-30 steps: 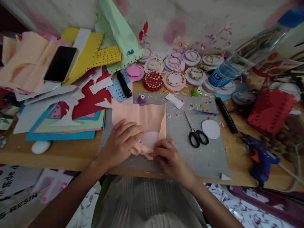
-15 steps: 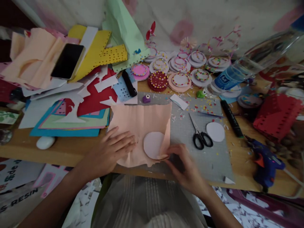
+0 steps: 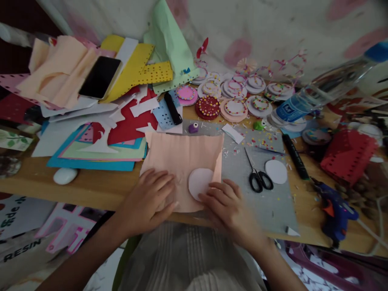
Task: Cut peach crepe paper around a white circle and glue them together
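A peach crepe paper sheet (image 3: 182,155) lies flat on the grey cutting mat (image 3: 266,202) at the table's front edge. A white paper circle (image 3: 198,181) rests on its lower right part. My left hand (image 3: 148,200) presses flat on the sheet's lower left, fingers spread. My right hand (image 3: 226,204) lies flat on the sheet's lower right corner, fingertips touching the white circle. Neither hand grips anything.
Black scissors (image 3: 258,176) and a second white circle (image 3: 275,171) lie on the mat to the right. A black marker (image 3: 294,155), a blue glue gun (image 3: 335,210), a water bottle (image 3: 318,95), decorated paper discs (image 3: 233,107), stacked coloured paper (image 3: 97,149) and a phone (image 3: 100,76) surround them.
The folded peach sheet has been spread out flat, uncovering the white circle. Both hands moved from pinching its lower edge to lying flat on it.
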Motion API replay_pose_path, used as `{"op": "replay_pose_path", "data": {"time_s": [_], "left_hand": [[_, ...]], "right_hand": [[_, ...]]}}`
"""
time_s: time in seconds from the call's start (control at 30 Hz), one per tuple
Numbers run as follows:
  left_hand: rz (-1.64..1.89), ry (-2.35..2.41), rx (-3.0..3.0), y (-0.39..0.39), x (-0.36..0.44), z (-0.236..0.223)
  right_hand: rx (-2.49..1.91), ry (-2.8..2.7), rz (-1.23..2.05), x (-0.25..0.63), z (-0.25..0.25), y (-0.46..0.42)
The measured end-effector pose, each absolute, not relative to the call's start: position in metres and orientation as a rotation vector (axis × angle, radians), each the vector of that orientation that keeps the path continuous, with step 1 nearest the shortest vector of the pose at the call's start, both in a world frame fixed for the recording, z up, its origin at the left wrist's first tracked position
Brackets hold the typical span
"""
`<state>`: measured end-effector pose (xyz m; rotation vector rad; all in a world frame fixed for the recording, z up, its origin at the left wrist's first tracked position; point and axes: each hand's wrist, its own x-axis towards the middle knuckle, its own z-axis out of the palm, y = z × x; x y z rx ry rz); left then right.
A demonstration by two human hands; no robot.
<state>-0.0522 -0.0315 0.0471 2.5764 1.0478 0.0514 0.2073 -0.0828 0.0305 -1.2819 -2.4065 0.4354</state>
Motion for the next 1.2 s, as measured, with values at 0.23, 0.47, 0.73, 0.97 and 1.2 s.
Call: {"op": "replay_pose_path", "data": {"time_s": [0.23, 0.47, 0.73, 0.97, 1.2], "left_hand": [[0.195, 1.372, 2.574, -0.034, -0.021, 0.030], [0.226, 1.417, 2.624, -0.038, -0.021, 0.013], [0.183, 1.355, 2.624, -0.040, -0.024, 0.001], [0.154, 1.414, 2.628, -0.037, -0.036, -0.001], [0.096, 1.444, 2.676, -0.035, -0.061, -0.003]], "right_hand": [[-1.654, -2.100, 0.306, 0.239, 0.012, -0.105], [-1.972, -1.791, 0.308, 0.235, 0.008, -0.118], [-1.449, -2.350, 0.397, 0.190, 0.020, -0.086], [-1.617, -2.444, 0.319, 0.201, -0.009, -0.085], [-1.664, -2.424, 0.290, 0.203, -0.007, -0.089]]}}
